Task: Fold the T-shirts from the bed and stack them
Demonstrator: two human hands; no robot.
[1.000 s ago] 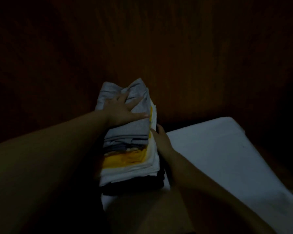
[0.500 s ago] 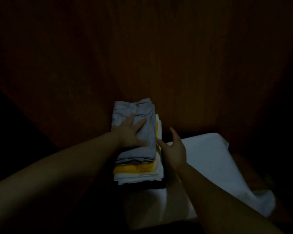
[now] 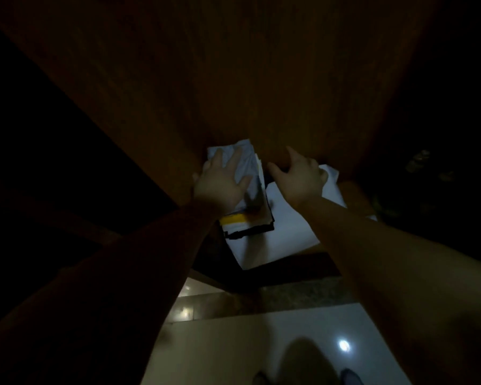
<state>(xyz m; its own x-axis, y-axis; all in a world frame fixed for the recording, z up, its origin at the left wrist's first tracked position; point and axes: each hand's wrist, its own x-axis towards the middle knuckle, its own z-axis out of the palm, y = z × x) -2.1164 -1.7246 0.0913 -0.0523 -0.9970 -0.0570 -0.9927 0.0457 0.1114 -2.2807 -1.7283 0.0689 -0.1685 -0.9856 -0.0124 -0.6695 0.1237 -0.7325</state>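
A stack of folded T-shirts (image 3: 247, 218) stands on a shelf against a dark wooden back wall, with a grey shirt (image 3: 246, 162) on top and yellow, white and black layers below. My left hand (image 3: 220, 182) lies flat on the grey shirt, fingers spread. My right hand (image 3: 297, 176) hovers just right of the stack with fingers loosely spread, holding nothing.
A white paper sheet (image 3: 283, 232) lines the shelf under and to the right of the stack. Dark wooden walls (image 3: 233, 79) close in the shelf. Below, a glossy tiled floor (image 3: 261, 343) shows. The scene is very dim.
The view has pulled back and tilted down, so the floor now shows. My right hand has come off the side of the stack and opened. My left hand stays flat on top.
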